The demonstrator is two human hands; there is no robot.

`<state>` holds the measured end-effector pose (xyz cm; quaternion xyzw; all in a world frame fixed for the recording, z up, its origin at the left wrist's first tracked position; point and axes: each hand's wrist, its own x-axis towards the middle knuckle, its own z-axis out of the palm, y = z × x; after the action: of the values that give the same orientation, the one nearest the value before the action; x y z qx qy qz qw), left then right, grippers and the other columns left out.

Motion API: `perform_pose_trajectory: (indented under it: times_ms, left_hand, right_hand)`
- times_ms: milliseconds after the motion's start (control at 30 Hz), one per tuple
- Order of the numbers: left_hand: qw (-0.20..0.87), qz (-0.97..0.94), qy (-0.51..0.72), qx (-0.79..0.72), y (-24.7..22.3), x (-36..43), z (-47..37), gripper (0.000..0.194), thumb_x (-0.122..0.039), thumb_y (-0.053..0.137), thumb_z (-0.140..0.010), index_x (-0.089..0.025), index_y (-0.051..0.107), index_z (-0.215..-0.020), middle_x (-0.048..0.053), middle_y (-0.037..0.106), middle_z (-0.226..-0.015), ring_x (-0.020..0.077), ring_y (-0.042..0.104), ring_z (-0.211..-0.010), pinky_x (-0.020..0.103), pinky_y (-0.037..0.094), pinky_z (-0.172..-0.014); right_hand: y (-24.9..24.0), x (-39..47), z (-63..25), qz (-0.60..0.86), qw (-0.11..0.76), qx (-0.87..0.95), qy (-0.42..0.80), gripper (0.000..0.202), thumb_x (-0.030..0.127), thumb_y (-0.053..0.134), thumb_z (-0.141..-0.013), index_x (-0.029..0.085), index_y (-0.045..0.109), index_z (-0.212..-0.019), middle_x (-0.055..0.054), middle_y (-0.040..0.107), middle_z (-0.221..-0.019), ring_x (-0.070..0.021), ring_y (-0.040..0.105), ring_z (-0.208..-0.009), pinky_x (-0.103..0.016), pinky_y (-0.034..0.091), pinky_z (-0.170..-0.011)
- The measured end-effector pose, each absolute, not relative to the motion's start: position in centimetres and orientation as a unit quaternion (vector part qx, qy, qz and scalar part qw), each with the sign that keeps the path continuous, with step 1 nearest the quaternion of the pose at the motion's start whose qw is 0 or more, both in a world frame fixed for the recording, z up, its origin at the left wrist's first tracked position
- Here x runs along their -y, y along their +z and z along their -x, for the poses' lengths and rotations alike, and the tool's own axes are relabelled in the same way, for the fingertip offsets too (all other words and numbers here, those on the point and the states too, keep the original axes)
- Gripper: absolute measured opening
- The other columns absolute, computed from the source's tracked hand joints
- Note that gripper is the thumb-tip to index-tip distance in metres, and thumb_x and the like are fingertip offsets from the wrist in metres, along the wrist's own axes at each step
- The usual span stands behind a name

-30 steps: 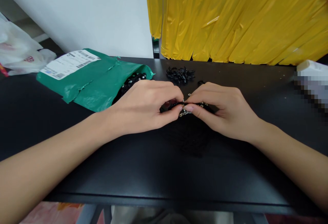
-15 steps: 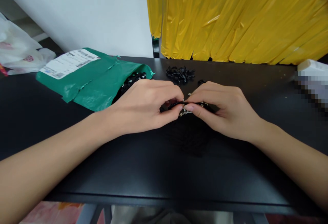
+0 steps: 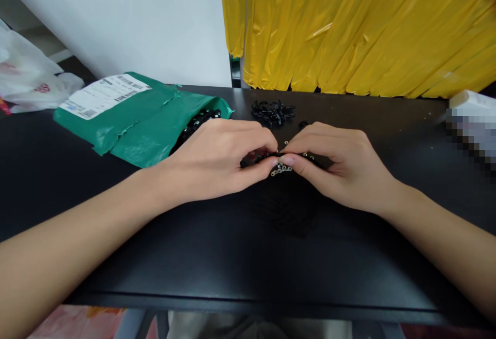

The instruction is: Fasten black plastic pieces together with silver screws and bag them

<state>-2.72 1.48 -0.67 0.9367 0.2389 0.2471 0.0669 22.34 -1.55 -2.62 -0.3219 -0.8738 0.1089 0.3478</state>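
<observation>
Thumb and fingers of my left hand (image 3: 228,155) are pinched on a thin black strip (image 3: 263,157). The fingertips of my right hand (image 3: 341,166) pinch the same strip, almost touching those of the left. Small metal rings (image 3: 281,169) lie on the table just below and around the fingertips. Behind my hands sits a pile of small black pieces (image 3: 273,113). A green plastic mailer (image 3: 143,127) with a white label lies open at the left, black pieces with shiny dots (image 3: 199,120) showing in its mouth, partly hidden by my left hand.
The dark table (image 3: 232,256) has its front edge near the bottom. White plastic bags (image 3: 34,78) are at the far left. Yellow plastic sheeting (image 3: 349,29) hangs behind, beside a white panel (image 3: 163,24). A white box-like object (image 3: 473,105), partly pixelated, stands at the right.
Both hands have barely shifted and keep their pinch on the black strip. Nothing else has visibly moved.
</observation>
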Motion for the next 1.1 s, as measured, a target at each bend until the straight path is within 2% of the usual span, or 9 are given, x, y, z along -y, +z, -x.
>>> perform_pose_trajectory:
  times_ms: [167,300,367,533,600,767,900,1000,1100]
  left_hand:
    - [0.069,-0.933,0.250,-0.249,-0.7,-1.7,2.9,0.014,-0.029,0.070,-0.103,-0.019,0.078,-0.110,0.001,0.080,-0.092,0.0163,0.073,-0.081,0.030,0.053,-0.077]
    - [0.087,-0.926,0.262,-0.257,-0.5,-1.5,2.8,0.018,-0.029,0.066,-0.106,-0.026,0.080,-0.117,0.003,0.085,-0.105,0.0193,0.078,-0.092,0.032,0.056,-0.086]
    - [0.139,-0.904,0.290,-0.283,-0.3,-1.3,2.5,0.018,-0.026,0.066,-0.105,-0.028,0.082,-0.113,0.002,0.086,-0.105,0.0192,0.079,-0.092,0.032,0.057,-0.086]
    - [0.349,-0.802,0.354,-0.332,-0.2,-1.1,1.9,0.015,-0.020,0.074,-0.096,-0.026,0.086,-0.105,0.000,0.082,-0.086,0.0159,0.075,-0.075,0.027,0.059,-0.069]
    - [0.383,-0.789,0.352,-0.328,-0.3,-1.3,2.0,0.017,-0.021,0.078,-0.093,-0.025,0.087,-0.107,0.001,0.080,-0.083,0.0163,0.074,-0.074,0.027,0.058,-0.065]
    - [0.364,-0.802,0.333,-0.337,-0.8,-1.8,2.5,0.021,-0.027,0.083,-0.092,-0.028,0.088,-0.112,0.003,0.081,-0.089,0.0164,0.072,-0.070,0.028,0.052,-0.057]
    - [0.338,-0.809,0.334,-0.347,-0.7,-1.8,2.4,0.019,-0.026,0.080,-0.093,-0.028,0.087,-0.111,0.002,0.080,-0.084,0.0156,0.070,-0.067,0.029,0.051,-0.056]
    - [0.316,-0.800,0.359,-0.363,-0.5,-1.9,2.3,0.016,-0.026,0.079,-0.092,-0.024,0.086,-0.107,0.002,0.078,-0.079,0.0151,0.067,-0.064,0.030,0.051,-0.057]
    - [0.306,-0.785,0.385,-0.377,-0.5,-2.0,2.1,0.011,-0.029,0.080,-0.091,-0.022,0.084,-0.098,0.001,0.078,-0.076,0.0153,0.068,-0.065,0.029,0.051,-0.057]
  right_hand:
    - [-2.4,1.7,-22.4,0.359,0.359,0.849,0.147,0.015,0.032,0.070,-0.107,0.026,0.078,-0.096,-0.002,0.079,-0.088,-0.0207,0.072,-0.081,-0.038,0.055,-0.080]
    - [-2.1,1.9,-22.3,0.393,0.364,0.822,0.192,0.017,0.035,0.069,-0.108,0.028,0.076,-0.095,-0.001,0.078,-0.089,-0.0203,0.070,-0.080,-0.038,0.056,-0.079]
    - [-2.2,1.9,-22.2,0.402,0.379,0.802,0.227,0.019,0.040,0.071,-0.107,0.027,0.077,-0.094,-0.001,0.076,-0.086,-0.0195,0.068,-0.077,-0.036,0.055,-0.074]
    - [-2.4,1.9,-22.0,0.388,0.420,0.752,0.328,0.027,0.050,0.075,-0.104,0.026,0.080,-0.093,-0.001,0.076,-0.085,-0.0183,0.067,-0.078,-0.031,0.055,-0.070]
    - [-2.4,1.9,-22.0,0.388,0.430,0.738,0.346,0.029,0.051,0.076,-0.103,0.025,0.080,-0.089,-0.001,0.076,-0.082,-0.0175,0.066,-0.076,-0.030,0.054,-0.068]
    - [-2.2,2.0,-21.8,0.401,0.437,0.727,0.346,0.029,0.052,0.082,-0.098,0.025,0.081,-0.087,0.000,0.074,-0.078,-0.0163,0.063,-0.072,-0.029,0.051,-0.063]
    - [-2.2,1.9,-21.7,0.408,0.434,0.736,0.324,0.031,0.054,0.081,-0.098,0.025,0.081,-0.087,-0.001,0.075,-0.078,-0.0174,0.065,-0.072,-0.030,0.051,-0.064]
    - [-2.3,1.5,-22.1,0.440,0.444,0.734,0.265,0.034,0.052,0.074,-0.103,0.025,0.078,-0.083,-0.001,0.074,-0.076,-0.0175,0.062,-0.069,-0.033,0.048,-0.063]
    - [-2.4,1.0,-22.8,0.484,0.405,0.756,0.174,0.027,0.046,0.073,-0.104,0.026,0.077,-0.086,-0.003,0.076,-0.082,-0.0223,0.063,-0.079,-0.040,0.050,-0.074]
